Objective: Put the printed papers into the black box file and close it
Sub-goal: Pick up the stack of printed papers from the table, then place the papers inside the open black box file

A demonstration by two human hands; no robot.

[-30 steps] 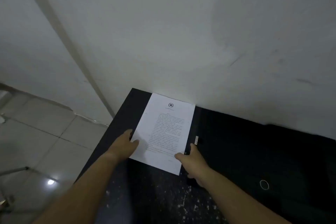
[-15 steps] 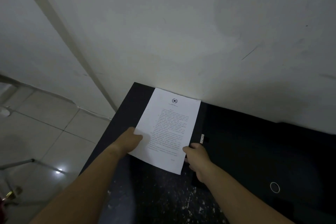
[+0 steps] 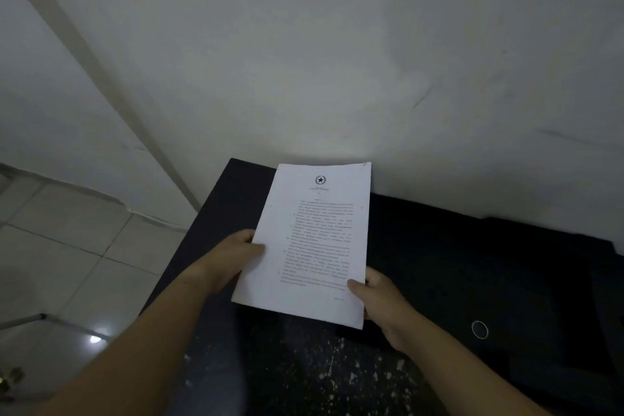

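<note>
A stack of white printed papers (image 3: 314, 243) with a star emblem at the top is held above the dark table. My left hand (image 3: 233, 257) grips its left edge, thumb on top. My right hand (image 3: 378, 297) grips the lower right corner, thumb on the page. The black box file (image 3: 489, 280) lies flat on the table to the right of the papers, against the wall, with a metal finger ring (image 3: 479, 329) on its near part. It is too dark to tell whether the file is open or closed.
The dark table (image 3: 304, 378) has white speckles near me and its left edge (image 3: 189, 246) drops to a tiled floor (image 3: 67, 263). A white wall (image 3: 337, 61) stands right behind the table.
Both hands have closed on the papers and lifted them off the table; the stack now sits higher and closer to me, tilted up slightly.
</note>
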